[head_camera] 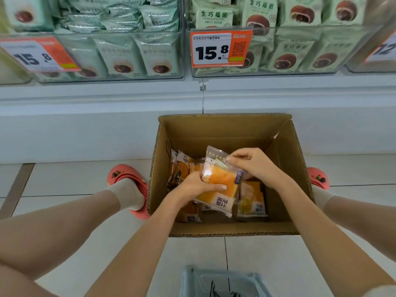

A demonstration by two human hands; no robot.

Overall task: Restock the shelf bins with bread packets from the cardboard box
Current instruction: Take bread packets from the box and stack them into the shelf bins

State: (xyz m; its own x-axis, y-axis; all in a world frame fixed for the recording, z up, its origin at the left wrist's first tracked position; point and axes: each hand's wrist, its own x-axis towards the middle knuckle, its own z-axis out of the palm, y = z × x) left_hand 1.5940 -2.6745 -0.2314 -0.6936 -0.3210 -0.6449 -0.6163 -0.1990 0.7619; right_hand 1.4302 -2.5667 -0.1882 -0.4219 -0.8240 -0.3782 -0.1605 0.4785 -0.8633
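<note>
Mid-task: both hands inside the cardboard box (225, 129) at frame centre. Left hand (192, 187) grips one bread packet (218, 185), right hand (255, 166) pinches its top edge. Several packets (251, 200) remain, maybe five. Shelf bins (300, 50) above hold green packs.

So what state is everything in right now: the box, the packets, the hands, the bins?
cardboard box: open, on the floor, partly filled
held bread packet: sealed, lifted above the others
loose bread packets: lying in the box
left hand: gripping the packet
right hand: pinching its top edge
shelf bins: stocked with green packets
</note>
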